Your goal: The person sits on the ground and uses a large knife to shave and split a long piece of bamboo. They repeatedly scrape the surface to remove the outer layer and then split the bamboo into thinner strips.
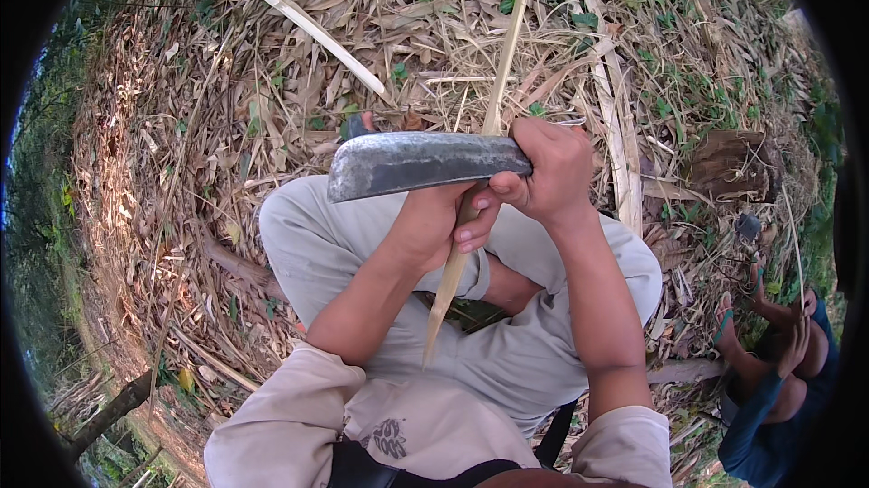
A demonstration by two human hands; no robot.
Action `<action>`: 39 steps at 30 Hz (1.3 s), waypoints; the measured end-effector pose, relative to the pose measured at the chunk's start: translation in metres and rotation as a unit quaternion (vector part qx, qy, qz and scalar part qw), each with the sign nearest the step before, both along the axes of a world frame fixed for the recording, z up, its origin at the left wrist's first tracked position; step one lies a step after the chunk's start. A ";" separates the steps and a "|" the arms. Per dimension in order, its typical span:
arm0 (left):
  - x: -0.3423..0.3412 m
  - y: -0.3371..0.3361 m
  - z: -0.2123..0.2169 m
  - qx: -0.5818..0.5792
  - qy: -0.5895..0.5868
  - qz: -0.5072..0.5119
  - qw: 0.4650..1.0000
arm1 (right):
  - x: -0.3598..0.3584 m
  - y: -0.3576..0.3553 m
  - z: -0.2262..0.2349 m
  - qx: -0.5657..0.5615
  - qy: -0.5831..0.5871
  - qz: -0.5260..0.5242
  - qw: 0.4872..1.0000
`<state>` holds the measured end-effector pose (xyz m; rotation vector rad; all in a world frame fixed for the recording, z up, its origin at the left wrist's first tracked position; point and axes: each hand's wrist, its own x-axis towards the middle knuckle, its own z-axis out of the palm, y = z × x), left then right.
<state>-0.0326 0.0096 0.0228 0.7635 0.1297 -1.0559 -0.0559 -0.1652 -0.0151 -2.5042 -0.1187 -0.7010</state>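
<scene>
My right hand (554,167) is wrapped round the grip of a machete (421,162), whose broad, dark, worn blade points to the left. Below that blade my left hand (433,224) has its fingers curled round a long pale strip of split bamboo (509,44). The strip runs from the top of the view, behind the blade, down to a tapered end over my lap. Where the blade crosses it, I cannot tell whether the edge touches. Part of my left hand is hidden by the blade.
I sit cross-legged in light trousers (317,225) on ground covered with dry leaves. A pale split strip (317,33) lies far left, and long strips (620,126) lie right of my hands. A cut log (735,167) is at right; another person (778,379) sits at lower right.
</scene>
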 end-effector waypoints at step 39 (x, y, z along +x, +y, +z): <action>-0.020 -0.001 -0.024 0.068 -0.054 -0.024 0.996 | 0.003 -0.012 -0.027 0.002 -0.018 0.049 0.999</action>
